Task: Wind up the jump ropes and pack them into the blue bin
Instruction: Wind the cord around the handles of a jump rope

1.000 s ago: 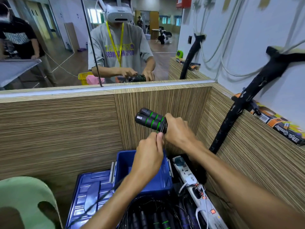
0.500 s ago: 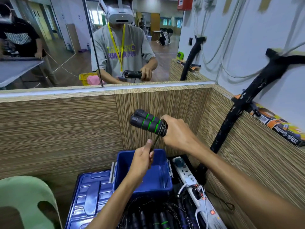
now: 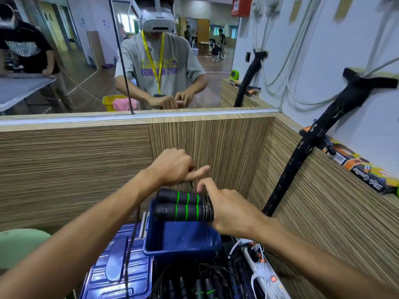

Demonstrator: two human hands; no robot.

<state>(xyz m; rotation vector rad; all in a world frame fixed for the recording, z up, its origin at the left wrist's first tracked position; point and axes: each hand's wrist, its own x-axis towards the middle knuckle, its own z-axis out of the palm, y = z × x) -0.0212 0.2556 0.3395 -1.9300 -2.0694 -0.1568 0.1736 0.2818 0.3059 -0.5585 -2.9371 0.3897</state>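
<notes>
Striped wood panels [image 3: 75,169] wall in the corner on the far side and the right, and a mirror [image 3: 86,61] runs along the top edge of the far panel. Low in that corner sits the blue bin [image 3: 181,244], open-topped, its left rim beside the blue lid [image 3: 121,275] lying flat and its right rim close to a white power strip [image 3: 265,272] along the right panel; the inside of the bin that shows is bare. In front of its near rim lies a heap of more jump ropes [image 3: 200,285]. A black pole [image 3: 302,156] leans against the right panel. Above the bin's far rim the right hand [image 3: 233,212] is clamped on a pair of black handles with green rings [image 3: 181,206], held side by side and level, cord coiled around their right end. The left hand [image 3: 172,167] hovers just above them, pinching the cord [image 3: 131,240], which drops past the bin's left edge.
</notes>
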